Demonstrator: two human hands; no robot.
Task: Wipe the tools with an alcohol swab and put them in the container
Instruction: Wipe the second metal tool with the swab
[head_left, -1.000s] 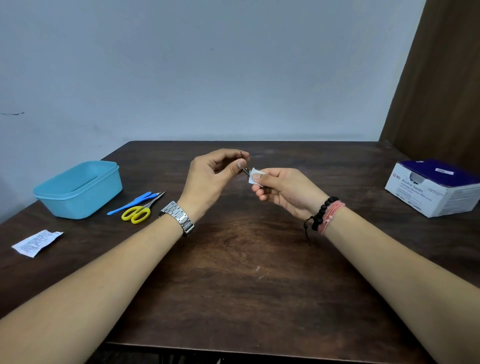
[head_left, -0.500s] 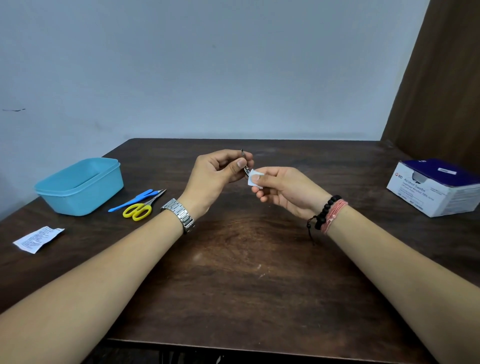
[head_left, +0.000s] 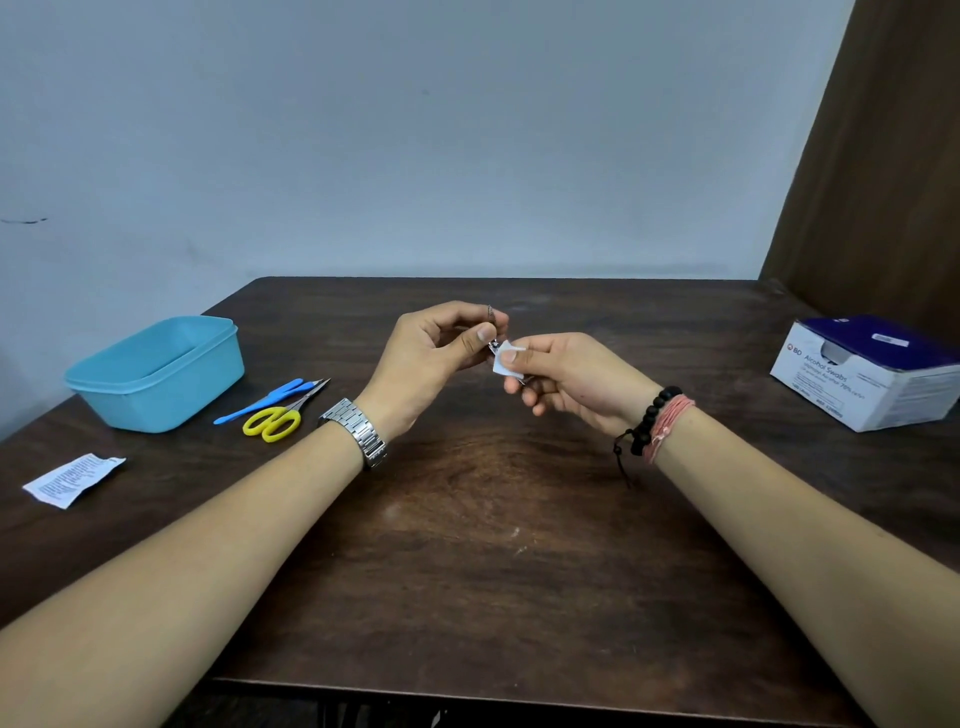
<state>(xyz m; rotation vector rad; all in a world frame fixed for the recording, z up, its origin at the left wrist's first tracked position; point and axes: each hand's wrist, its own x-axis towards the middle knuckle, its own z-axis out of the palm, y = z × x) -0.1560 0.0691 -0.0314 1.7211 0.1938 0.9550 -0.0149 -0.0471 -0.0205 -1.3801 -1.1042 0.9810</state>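
Above the middle of the table, my left hand (head_left: 434, 353) pinches a small metal tool (head_left: 493, 332), likely a nail clipper; most of it is hidden by my fingers. My right hand (head_left: 566, 379) presses a white alcohol swab (head_left: 506, 358) around the tool's lower end. A light blue container (head_left: 156, 374) stands open at the left of the table. Beside it lie yellow-handled scissors (head_left: 278, 418) and a blue-handled tool (head_left: 265, 400).
A torn white swab wrapper (head_left: 72, 478) lies near the left table edge. A white and purple box of alcohol swabs (head_left: 867, 374) sits at the right. The dark wooden table (head_left: 493, 545) ends close to my body. A wall stands behind the far edge.
Both hands stay together over the table middle. The swab in my right hand has slid slightly along the tool, and my left fingers have shifted their pinch a little.
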